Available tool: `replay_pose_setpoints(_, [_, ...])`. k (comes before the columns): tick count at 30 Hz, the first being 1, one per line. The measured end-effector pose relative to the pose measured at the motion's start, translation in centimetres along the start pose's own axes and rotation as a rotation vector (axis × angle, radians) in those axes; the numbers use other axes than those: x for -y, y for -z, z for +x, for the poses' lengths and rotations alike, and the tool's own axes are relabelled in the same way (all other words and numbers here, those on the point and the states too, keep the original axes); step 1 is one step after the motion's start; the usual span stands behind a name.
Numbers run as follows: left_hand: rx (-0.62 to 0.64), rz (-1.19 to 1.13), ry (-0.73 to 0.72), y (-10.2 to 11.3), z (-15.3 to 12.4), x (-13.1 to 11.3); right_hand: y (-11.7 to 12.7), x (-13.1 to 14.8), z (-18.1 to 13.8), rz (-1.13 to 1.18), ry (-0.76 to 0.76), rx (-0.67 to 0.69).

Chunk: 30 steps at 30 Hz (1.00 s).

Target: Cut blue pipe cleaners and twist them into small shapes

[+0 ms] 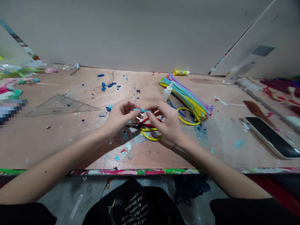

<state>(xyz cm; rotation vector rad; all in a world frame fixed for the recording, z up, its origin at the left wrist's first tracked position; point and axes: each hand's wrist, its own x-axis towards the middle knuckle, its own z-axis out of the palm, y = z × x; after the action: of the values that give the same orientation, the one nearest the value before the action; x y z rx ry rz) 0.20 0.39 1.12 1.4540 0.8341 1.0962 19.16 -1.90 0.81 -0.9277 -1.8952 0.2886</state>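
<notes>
Between my two hands is a short light-blue pipe cleaner (pixel 142 110), pinched at both ends above the table. My left hand (pixel 120 114) closes thumb and fingers on its left end, and my right hand (pixel 166 120) grips the right end the same way. Under the hands lie scissors (pixel 151 137) with red and yellow handles, partly hidden by my right hand. A white dropper bottle (pixel 167 92) stands just behind my right hand. Beside it rests a bundle of pipe cleaners (pixel 187 97) in yellow, light blue and purple.
A clear set square (pixel 62 105) lies at the left. A glue stick (pixel 181 72) sits by the back wall. At the right are a phone (pixel 272 137), a brown wooden tool (pixel 257 112) and a clear bottle (pixel 239 73). Blue scraps (pixel 103 86) litter the tabletop.
</notes>
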Motion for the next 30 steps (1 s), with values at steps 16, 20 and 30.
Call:
replay_pose_setpoints(16, [0.015, 0.064, 0.011, -0.1, -0.1, 0.1, -0.2, -0.8, 0.5, 0.572, -0.557, 0.193])
replay_pose_setpoints(20, [0.016, 0.065, 0.011, 0.0, -0.1, 0.4, -0.3, -0.8, 0.5, 0.723, -0.758, 0.221])
replay_pose_setpoints(30, [-0.017, 0.034, 0.022, -0.1, -0.1, 0.2, 0.5, -1.0, 0.9, 0.612, -0.703, 0.367])
